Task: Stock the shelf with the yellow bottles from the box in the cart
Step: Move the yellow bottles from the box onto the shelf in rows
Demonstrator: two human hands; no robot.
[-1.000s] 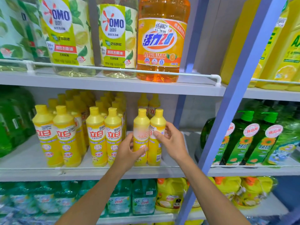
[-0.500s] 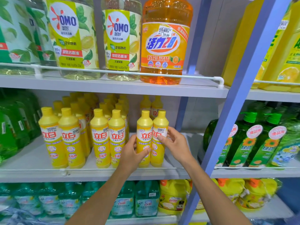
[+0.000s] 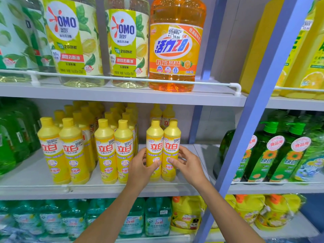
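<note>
Two bottles [image 3: 155,137] stand upright, touching, at the shelf [image 3: 35,181] front; my left grip [image 3: 140,165] wraps one, right grip [image 3: 188,165] pinches the other. Releasing unevenly could, I judge, topple them over the edge.

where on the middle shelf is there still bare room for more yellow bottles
Bare shelf lies right of the held pair, up to the blue post, and at the front left between the green bottles and the yellow rows. The yellow rows themselves are packed tight.
</note>
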